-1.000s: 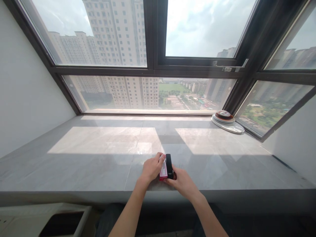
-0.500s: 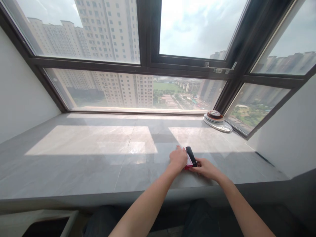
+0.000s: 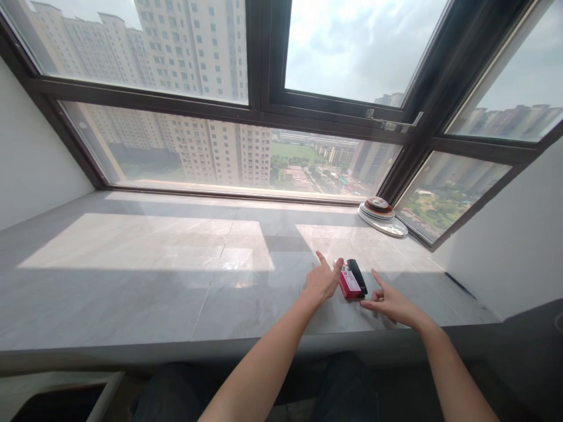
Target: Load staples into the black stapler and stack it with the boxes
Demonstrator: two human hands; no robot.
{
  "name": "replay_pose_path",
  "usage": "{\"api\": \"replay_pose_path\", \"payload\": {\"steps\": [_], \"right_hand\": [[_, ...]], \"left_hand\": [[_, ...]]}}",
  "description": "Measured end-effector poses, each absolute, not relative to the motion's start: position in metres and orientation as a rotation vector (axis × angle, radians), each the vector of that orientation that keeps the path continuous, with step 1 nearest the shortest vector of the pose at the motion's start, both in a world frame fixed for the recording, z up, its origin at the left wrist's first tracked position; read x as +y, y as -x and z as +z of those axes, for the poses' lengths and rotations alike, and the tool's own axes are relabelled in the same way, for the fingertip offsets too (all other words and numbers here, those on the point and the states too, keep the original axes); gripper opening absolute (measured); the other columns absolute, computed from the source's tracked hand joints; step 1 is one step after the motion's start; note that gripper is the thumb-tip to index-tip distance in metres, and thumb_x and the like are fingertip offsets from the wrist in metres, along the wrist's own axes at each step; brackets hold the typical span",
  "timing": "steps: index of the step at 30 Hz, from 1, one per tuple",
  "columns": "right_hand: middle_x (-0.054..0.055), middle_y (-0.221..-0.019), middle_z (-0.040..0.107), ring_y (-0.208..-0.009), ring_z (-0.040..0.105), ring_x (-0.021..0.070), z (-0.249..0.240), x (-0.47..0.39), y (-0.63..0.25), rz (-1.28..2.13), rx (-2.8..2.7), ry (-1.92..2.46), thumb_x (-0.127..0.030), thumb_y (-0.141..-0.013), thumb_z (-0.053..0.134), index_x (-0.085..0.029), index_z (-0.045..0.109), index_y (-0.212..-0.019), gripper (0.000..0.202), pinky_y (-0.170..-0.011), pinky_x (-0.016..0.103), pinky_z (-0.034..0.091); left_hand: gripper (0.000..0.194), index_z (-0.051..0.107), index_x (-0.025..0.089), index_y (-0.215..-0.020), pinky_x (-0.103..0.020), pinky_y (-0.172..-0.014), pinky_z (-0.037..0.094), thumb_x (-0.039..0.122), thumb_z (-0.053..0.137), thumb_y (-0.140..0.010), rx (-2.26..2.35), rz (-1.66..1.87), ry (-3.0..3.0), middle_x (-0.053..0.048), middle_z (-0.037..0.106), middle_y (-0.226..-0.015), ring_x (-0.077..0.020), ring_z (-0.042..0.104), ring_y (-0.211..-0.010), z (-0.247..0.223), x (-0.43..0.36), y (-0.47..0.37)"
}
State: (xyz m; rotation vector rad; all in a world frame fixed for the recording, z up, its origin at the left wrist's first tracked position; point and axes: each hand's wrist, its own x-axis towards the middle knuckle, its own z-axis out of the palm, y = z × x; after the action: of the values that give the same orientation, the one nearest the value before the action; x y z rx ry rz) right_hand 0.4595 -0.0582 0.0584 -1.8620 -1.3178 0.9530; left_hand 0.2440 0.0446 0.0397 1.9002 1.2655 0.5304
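A small red box with a white label [image 3: 349,284] lies on the grey marble sill, close to its front edge. Against its right side rests a black stapler-like object [image 3: 357,275]. My left hand [image 3: 323,280] is just left of the box, index finger and thumb spread, the thumb at the box's upper left corner; a small pale item there is mostly hidden. To the right, my right hand [image 3: 389,299] has its index finger stretched out and its thumb near the lower end of the black object, holding nothing.
A stack of plates or lids [image 3: 379,212] stands at the back right corner of the sill [image 3: 145,305], by the dark window frame [image 3: 308,123]. White walls bound both sides. A pale open container [image 3: 112,390] is below the sill at lower left.
Both hands have let go of the red box and black object and opened. My right hand has moved right, away from them. The camera view has tilted slightly.
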Motion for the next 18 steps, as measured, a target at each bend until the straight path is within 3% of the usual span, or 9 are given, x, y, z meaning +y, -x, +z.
{"api": "replay_pose_path", "payload": {"steps": [2,4,6,8,10,12,15,18], "right_hand": [[-0.007,-0.059,0.053,-0.05,0.047,0.0138,0.063,-0.069,-0.443,0.775,-1.324,1.78,-0.051,-0.071,0.081,-0.016,0.029,-0.159,0.108,-0.051,0.027,0.037],[-0.005,-0.06,0.053,-0.054,0.05,0.0146,0.067,-0.075,-0.41,0.729,-1.368,1.684,-0.056,-0.083,0.069,-0.017,0.037,-0.156,0.089,-0.055,0.028,0.041],[0.0,-0.072,0.063,-0.065,0.06,0.0178,0.067,-0.072,-0.366,0.823,-1.521,1.613,-0.059,-0.089,0.06,-0.02,0.046,-0.151,0.074,-0.062,0.03,0.048],[0.006,-0.109,0.071,-0.096,0.067,0.0226,0.062,-0.062,-0.319,0.865,-1.742,1.534,-0.057,-0.092,0.057,-0.027,0.048,-0.15,0.066,-0.083,0.036,0.053],[0.006,-0.145,0.057,-0.132,0.052,0.027,0.052,-0.046,-0.277,0.778,-1.96,1.517,-0.054,-0.092,0.057,-0.031,0.041,-0.154,0.068,-0.108,0.043,0.042],[0.003,-0.161,0.038,-0.151,0.027,0.0288,0.039,-0.031,-0.245,0.594,-2.086,1.637,-0.052,-0.094,0.053,-0.031,0.033,-0.158,0.07,-0.122,0.05,0.022],[0.001,-0.168,0.022,-0.156,0.005,0.0293,0.021,-0.017,-0.216,0.296,-2.122,1.876,-0.051,-0.102,0.035,-0.029,0.027,-0.161,0.063,-0.123,0.056,0.002],[-0.002,-0.169,0.014,-0.156,-0.003,0.031,0.011,-0.014,-0.207,0.154,-2.138,1.973,-0.054,-0.104,0.024,-0.031,0.022,-0.162,0.063,-0.122,0.059,-0.002]], "left_hand": [[0.094,-0.008,0.005,-0.159,-0.036,-0.079,0.048,0.072,0.016,-0.098,1.257,0.541,-1.873,-0.019,0.075,-0.099,-0.0246,0.072,-0.081,0.032,0.039,-0.207],[0.082,0.002,0.009,-0.161,-0.032,-0.075,0.05,0.065,0.016,-0.102,1.257,0.545,-1.862,-0.012,0.075,-0.096,-0.0194,0.071,-0.074,0.026,0.034,-0.163],[0.069,0.028,0.016,-0.156,-0.032,-0.081,0.051,0.059,0.024,-0.103,1.305,0.562,-1.89,-0.01,0.074,-0.102,-0.0197,0.071,-0.084,0.024,0.029,-0.118],[0.058,0.043,0.02,-0.148,-0.039,-0.097,0.047,0.054,0.033,-0.102,1.4,0.603,-1.934,-0.012,0.069,-0.117,-0.0254,0.065,-0.109,0.025,0.024,-0.075],[0.053,0.047,0.024,-0.146,-0.048,-0.114,0.034,0.05,0.039,-0.101,1.521,0.654,-2.016,-0.014,0.056,-0.141,-0.0312,0.046,-0.136,0.024,0.017,-0.038],[0.053,0.044,0.028,-0.15,-0.052,-0.122,0.018,0.048,0.041,-0.101,1.664,0.67,-2.2,-0.01,0.037,-0.159,-0.0327,0.024,-0.151,0.02,0.008,-0.011],[0.058,0.032,0.034,-0.157,-0.053,-0.125,0.009,0.05,0.037,-0.102,1.834,0.569,-2.485,-0.002,0.022,-0.168,-0.0303,0.011,-0.156,0.007,-0.002,0.01],[0.061,0.025,0.035,-0.16,-0.054,-0.124,0.01,0.054,0.032,-0.102,1.883,0.478,-2.54,0.001,0.021,-0.168,-0.0295,0.011,-0.156,-0.002,-0.005,0.015]]}}
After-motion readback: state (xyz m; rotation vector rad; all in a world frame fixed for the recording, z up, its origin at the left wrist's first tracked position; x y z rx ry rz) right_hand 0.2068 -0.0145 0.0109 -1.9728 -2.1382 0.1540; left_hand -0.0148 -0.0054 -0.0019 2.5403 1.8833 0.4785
